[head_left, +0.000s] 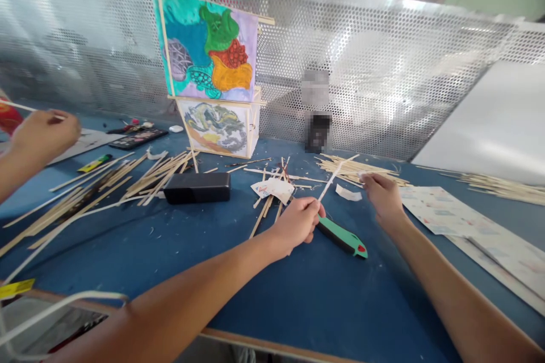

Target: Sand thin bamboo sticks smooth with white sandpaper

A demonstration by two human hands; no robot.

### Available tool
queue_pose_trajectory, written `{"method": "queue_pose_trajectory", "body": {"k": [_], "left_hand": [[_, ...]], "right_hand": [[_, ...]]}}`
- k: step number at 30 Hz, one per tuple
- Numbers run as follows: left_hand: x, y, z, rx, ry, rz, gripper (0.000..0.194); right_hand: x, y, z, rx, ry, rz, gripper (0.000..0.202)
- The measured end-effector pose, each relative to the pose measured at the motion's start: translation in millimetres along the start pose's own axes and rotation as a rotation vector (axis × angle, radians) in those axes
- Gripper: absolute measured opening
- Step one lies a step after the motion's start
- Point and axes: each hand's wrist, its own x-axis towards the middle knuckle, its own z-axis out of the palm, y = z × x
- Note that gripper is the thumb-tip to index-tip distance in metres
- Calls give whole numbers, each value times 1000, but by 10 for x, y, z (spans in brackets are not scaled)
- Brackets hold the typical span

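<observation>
Above blue tabletop (272,300) | left hand (299,220): fingers gripping thin stick (331,179) by near end | right hand (383,195): fingers pinching small white scrap (361,176), material unclear | hold stick lightly, steady, clear of green-handled tool (341,234)

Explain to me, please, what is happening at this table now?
The person's left hand holds a thin pale stick. The right hand seems to pinch a small white piece, too small to identify. A green-handled tool lies near the left hand on the blue table. At far left, a co-worker's hand holds another thin stick. Behind, painted panels stand on a stick frame.
</observation>
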Motion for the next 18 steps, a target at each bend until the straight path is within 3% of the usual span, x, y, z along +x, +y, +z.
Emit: {"method": "queue_pose_trajectory", "body": {"k": [5, 8, 10, 14, 16, 18], "left_hand": [[-201, 285, 21, 225, -4, 130, 35], [-495, 495, 54, 403, -1, 232, 33], [-741, 544, 61, 488, 7, 295, 29], [-1155, 363, -12, 766, 186, 404, 32], [-1257, 214, -85, 917, 295, 459, 31], [-1296, 97, -165, 1190, 394, 581, 28]], "right_hand": [[-49, -77, -44, -98, -128, 3, 35], [-103, -117, 7, -187, -181, -28, 33], [-130, -114, 30, -248, -152, -45, 30], [-144, -218, 14, -278, 23, -109, 33], [-170, -432, -77, -224, 70, -177, 38], [-273, -758, -254, -146, 10, -259, 49]]}}
